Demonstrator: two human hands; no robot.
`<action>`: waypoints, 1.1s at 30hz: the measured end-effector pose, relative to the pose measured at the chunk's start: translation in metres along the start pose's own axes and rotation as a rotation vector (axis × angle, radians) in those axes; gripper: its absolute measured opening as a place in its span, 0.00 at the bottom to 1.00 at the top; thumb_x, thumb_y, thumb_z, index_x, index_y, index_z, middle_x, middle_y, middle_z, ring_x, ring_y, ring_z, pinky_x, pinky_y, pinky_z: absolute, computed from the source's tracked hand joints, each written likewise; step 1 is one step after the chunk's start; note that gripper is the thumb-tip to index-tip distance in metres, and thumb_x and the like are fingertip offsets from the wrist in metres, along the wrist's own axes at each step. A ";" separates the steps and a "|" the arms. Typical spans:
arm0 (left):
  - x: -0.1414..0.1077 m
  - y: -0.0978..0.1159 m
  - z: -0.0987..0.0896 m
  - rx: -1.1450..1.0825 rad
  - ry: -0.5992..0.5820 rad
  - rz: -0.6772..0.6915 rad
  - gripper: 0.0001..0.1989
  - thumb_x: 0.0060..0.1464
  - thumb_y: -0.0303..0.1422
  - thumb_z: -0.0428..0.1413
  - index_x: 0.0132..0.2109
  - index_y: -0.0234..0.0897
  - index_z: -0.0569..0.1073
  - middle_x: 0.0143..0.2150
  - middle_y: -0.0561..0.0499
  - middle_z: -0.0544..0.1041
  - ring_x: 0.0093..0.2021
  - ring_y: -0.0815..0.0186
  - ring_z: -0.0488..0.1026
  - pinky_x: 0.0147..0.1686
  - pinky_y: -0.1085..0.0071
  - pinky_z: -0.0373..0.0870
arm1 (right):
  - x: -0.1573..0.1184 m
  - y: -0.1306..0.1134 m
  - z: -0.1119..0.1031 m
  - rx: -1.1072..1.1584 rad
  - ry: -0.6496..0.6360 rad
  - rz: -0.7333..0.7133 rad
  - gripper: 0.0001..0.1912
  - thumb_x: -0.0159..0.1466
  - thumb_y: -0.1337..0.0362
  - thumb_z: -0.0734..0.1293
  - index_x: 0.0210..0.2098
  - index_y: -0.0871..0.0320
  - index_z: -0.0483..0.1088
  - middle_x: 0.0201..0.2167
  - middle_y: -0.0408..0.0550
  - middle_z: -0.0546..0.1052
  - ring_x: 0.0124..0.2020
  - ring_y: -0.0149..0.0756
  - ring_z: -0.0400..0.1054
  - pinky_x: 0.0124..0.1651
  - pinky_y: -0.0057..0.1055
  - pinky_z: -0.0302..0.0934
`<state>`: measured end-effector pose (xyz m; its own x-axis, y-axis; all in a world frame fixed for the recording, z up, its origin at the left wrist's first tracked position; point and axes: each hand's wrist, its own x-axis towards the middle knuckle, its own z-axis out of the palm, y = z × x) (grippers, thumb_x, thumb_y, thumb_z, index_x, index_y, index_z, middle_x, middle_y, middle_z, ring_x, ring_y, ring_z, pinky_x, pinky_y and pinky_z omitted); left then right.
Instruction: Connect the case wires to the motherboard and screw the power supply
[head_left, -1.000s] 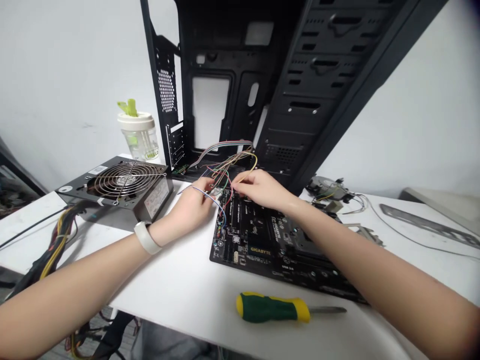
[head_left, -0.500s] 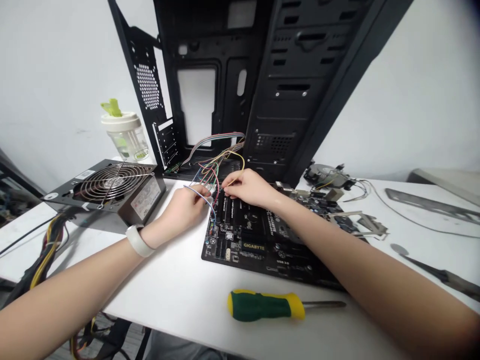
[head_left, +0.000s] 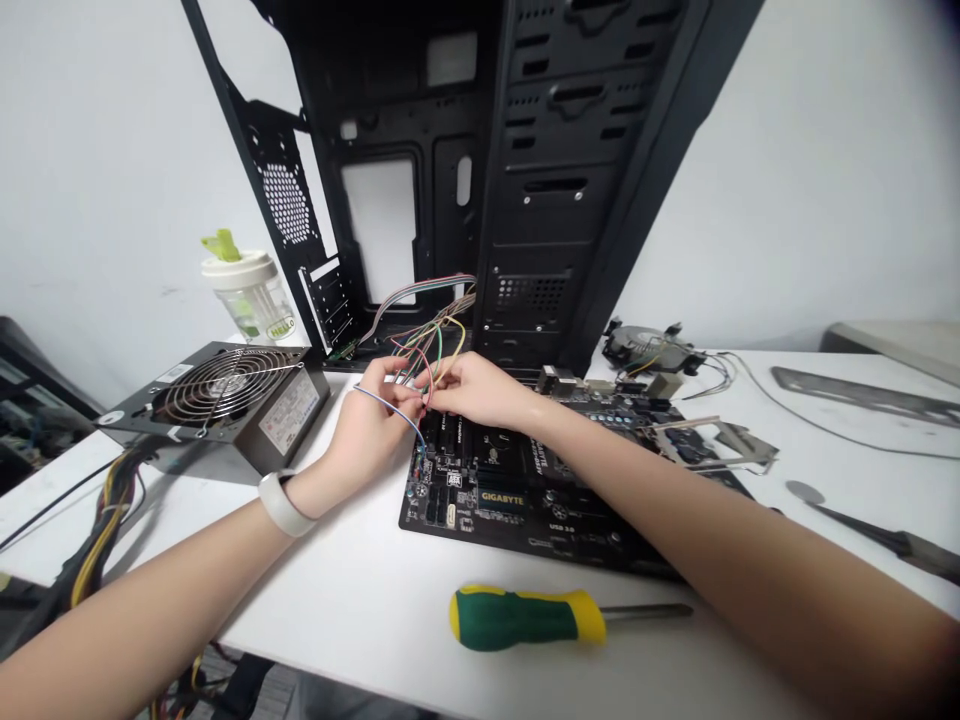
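Note:
A bundle of thin coloured wires [head_left: 439, 336] runs from the foot of the black computer case [head_left: 555, 230] to the left edge of the motherboard [head_left: 502, 520], which lies flat on the table. My left hand [head_left: 371, 415], with a pale band on the wrist, is closed on some of these wires; a blue wire crosses over its fingers down to the board. My right hand [head_left: 480, 390] meets it over the board's far left corner, its fingertips pinched on wires too. Which connectors sit between the fingers is hidden.
A power supply [head_left: 217, 395] with thick cables stands left, a lidded cup [head_left: 247, 290] behind it. In front lies a green and yellow screwdriver [head_left: 525, 617]. To the right are a CPU cooler fan [head_left: 649, 350], a metal strip [head_left: 862, 400] and a dark-handled tool [head_left: 862, 525].
Both hands have come closer together, fingertips now meeting at the wires. My left fingers have lifted and spread slightly. The view has shifted a little.

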<state>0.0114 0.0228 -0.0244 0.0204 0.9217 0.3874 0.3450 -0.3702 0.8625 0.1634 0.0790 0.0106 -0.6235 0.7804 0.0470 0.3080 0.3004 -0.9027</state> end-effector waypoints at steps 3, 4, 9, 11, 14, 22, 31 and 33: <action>0.001 0.000 -0.003 0.076 -0.005 0.037 0.17 0.54 0.28 0.53 0.50 0.37 0.61 0.29 0.54 0.75 0.31 0.66 0.74 0.35 0.69 0.68 | 0.000 0.000 0.000 0.058 -0.003 -0.042 0.06 0.55 0.73 0.65 0.30 0.64 0.74 0.22 0.42 0.73 0.23 0.24 0.61 0.29 0.25 0.53; 0.001 0.000 -0.004 0.142 0.003 0.060 0.15 0.55 0.29 0.52 0.49 0.37 0.62 0.30 0.53 0.75 0.31 0.66 0.74 0.35 0.68 0.68 | 0.001 0.000 -0.001 0.073 0.010 -0.057 0.05 0.55 0.73 0.65 0.28 0.64 0.74 0.22 0.42 0.73 0.24 0.25 0.62 0.30 0.25 0.54; 0.004 -0.002 -0.016 0.577 0.062 0.143 0.13 0.53 0.23 0.48 0.47 0.35 0.64 0.41 0.45 0.75 0.41 0.61 0.74 0.41 0.65 0.68 | 0.002 0.002 -0.006 0.079 0.084 -0.088 0.06 0.54 0.75 0.63 0.24 0.62 0.71 0.19 0.37 0.69 0.22 0.23 0.59 0.33 0.25 0.56; 0.004 -0.005 -0.019 0.687 0.039 0.126 0.17 0.51 0.21 0.48 0.48 0.33 0.65 0.45 0.42 0.75 0.43 0.59 0.73 0.42 0.64 0.68 | 0.002 0.001 -0.008 0.069 0.109 -0.087 0.06 0.54 0.74 0.64 0.23 0.62 0.70 0.19 0.37 0.68 0.22 0.24 0.59 0.33 0.26 0.56; 0.004 -0.011 -0.022 0.723 -0.022 0.082 0.16 0.49 0.21 0.49 0.47 0.31 0.67 0.40 0.40 0.76 0.38 0.57 0.73 0.37 0.64 0.67 | 0.002 -0.001 -0.011 0.055 0.126 -0.075 0.06 0.55 0.74 0.63 0.23 0.62 0.69 0.19 0.38 0.68 0.22 0.24 0.59 0.32 0.26 0.55; 0.008 0.001 -0.023 0.655 -0.102 -0.030 0.10 0.50 0.26 0.48 0.37 0.35 0.74 0.37 0.45 0.78 0.36 0.59 0.73 0.37 0.65 0.65 | 0.003 0.005 -0.010 -0.023 0.049 -0.029 0.05 0.55 0.73 0.64 0.25 0.61 0.70 0.20 0.38 0.70 0.23 0.24 0.60 0.35 0.26 0.57; 0.014 0.013 -0.017 0.297 -0.190 -0.156 0.08 0.55 0.34 0.48 0.32 0.35 0.67 0.29 0.51 0.72 0.27 0.68 0.65 0.29 0.71 0.63 | 0.005 0.011 -0.011 -0.074 0.073 -0.006 0.04 0.54 0.74 0.65 0.25 0.61 0.72 0.23 0.42 0.73 0.27 0.27 0.64 0.35 0.25 0.57; 0.013 0.013 -0.015 0.198 -0.219 -0.185 0.09 0.56 0.37 0.49 0.34 0.35 0.67 0.29 0.51 0.71 0.26 0.69 0.65 0.28 0.72 0.64 | 0.005 0.012 -0.011 -0.071 0.082 -0.008 0.04 0.54 0.74 0.66 0.25 0.61 0.71 0.21 0.40 0.71 0.24 0.25 0.61 0.33 0.25 0.56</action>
<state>0.0022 0.0284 -0.0029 0.1345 0.9819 0.1331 0.5365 -0.1851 0.8233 0.1717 0.0928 0.0043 -0.5660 0.8193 0.0918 0.3550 0.3427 -0.8698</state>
